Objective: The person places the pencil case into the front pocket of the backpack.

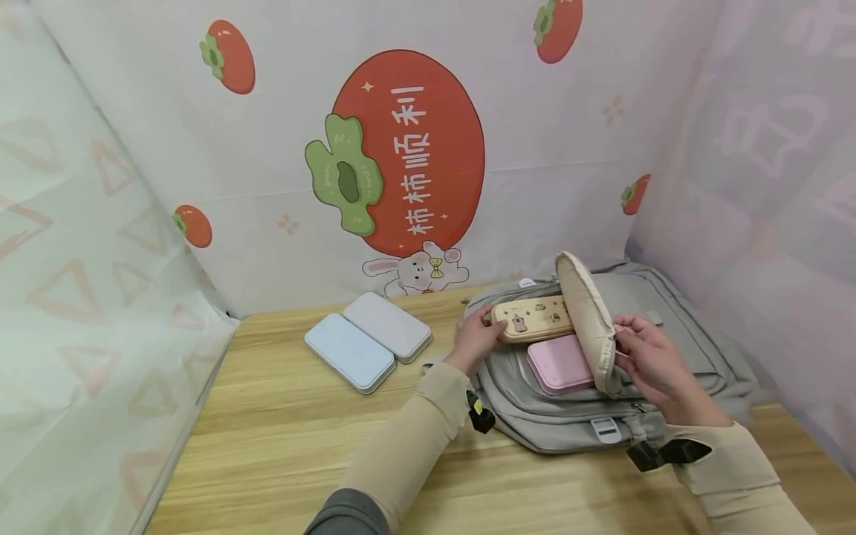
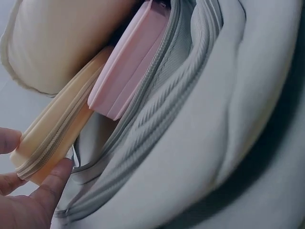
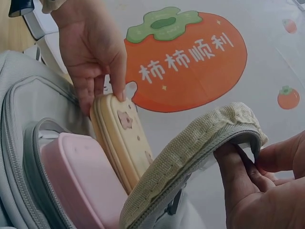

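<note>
A grey backpack [image 1: 669,327] lies on the table with its front pocket unzipped. My left hand [image 1: 473,340] pinches the end of a cream-yellow zippered pencil case [image 1: 535,318] printed with small animals; thumb and fingers are on opposite sides of it in the left wrist view. The case's other end is hidden behind the pocket's beige-lined flap [image 1: 583,319]. Beside it, a pink case [image 1: 560,362] sits partly inside the pocket. My right hand [image 1: 649,360] grips the flap's edge and holds it up, thumb and fingers around the fabric in the right wrist view [image 3: 264,183].
Left of the backpack, a light blue case [image 1: 351,353] and a whitish-grey case [image 1: 388,325] lie side by side on the wooden table [image 1: 281,446]. A printed cloth [image 1: 267,148] with persimmons hangs behind. Buckles [image 1: 606,430] and straps lie along the backpack's near side.
</note>
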`<action>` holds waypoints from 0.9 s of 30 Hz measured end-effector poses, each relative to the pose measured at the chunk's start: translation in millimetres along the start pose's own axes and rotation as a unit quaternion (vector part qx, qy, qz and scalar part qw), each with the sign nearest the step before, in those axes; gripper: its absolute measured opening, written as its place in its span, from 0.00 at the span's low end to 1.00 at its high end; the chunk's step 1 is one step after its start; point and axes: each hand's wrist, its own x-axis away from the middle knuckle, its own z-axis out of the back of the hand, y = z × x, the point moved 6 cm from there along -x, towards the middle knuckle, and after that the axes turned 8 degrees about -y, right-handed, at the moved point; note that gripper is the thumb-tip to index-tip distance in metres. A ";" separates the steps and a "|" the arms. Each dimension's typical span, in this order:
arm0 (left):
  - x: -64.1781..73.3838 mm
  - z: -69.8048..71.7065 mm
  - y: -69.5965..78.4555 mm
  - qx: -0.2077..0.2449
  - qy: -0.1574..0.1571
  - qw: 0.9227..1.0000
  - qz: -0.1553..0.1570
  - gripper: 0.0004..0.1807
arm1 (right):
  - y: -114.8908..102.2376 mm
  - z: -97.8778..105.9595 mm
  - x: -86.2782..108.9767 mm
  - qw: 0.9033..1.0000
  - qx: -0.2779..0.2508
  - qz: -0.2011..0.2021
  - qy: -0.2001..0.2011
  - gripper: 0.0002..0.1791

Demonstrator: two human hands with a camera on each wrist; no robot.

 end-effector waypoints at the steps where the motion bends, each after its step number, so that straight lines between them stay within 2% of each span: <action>1: 0.1 -2.5 0.7 0.001 -0.001 1.000 -0.001 0.31 | -0.2 -0.7 0.2 1.000 -0.003 0.001 -0.002 0.07; 12: -11.8 -34.2 0.0 0.017 -0.023 0.999 -0.019 0.30 | -1.9 -1.5 3.3 1.000 -0.027 0.010 -0.013 0.09; 19: -20.0 -41.7 -4.9 0.028 -0.007 1.000 -0.011 0.27 | -1.1 -2.5 2.9 1.000 -0.026 0.007 -0.009 0.08; 23: -19.8 -42.8 -7.1 -0.013 0.031 0.999 0.008 0.25 | -0.4 -2.8 3.0 1.000 -0.024 0.008 -0.010 0.08; 27: -16.7 -43.3 -6.5 -0.075 0.062 0.995 0.023 0.21 | 0.3 -2.0 3.9 1.000 -0.017 0.007 -0.005 0.07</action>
